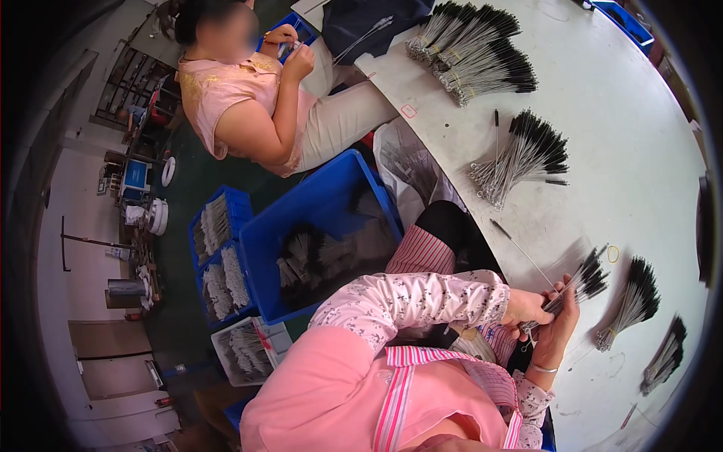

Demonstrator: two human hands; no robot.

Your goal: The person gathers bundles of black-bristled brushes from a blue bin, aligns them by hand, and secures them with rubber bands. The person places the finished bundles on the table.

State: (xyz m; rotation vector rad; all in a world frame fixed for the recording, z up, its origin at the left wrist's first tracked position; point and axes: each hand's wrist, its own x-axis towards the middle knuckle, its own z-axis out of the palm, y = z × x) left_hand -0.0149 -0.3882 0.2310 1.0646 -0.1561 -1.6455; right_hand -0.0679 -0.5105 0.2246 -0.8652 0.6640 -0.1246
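Both my hands are at the near edge of the table, closed around a bundle of thin wire-handled brushes [589, 277] with black bristles. My left hand [526, 307] grips the handle side from the left. My right hand [559, 330], with a bracelet at its wrist, wraps the bundle from the right. The bristle ends point up and right, and some wire loops show below the fingers. A single loose brush [525, 251] lies just beyond my left hand. To the right rests a banded bundle of brushes [629, 303].
Farther along the white table [602, 98] lie a loose brush pile [520, 160], large banded bundles [474, 53] and another bundle [664, 355] at far right. A blue bin [331, 188] holding brushes stands left of my legs. A co-worker [252, 98] sits at upper left, handling something small.
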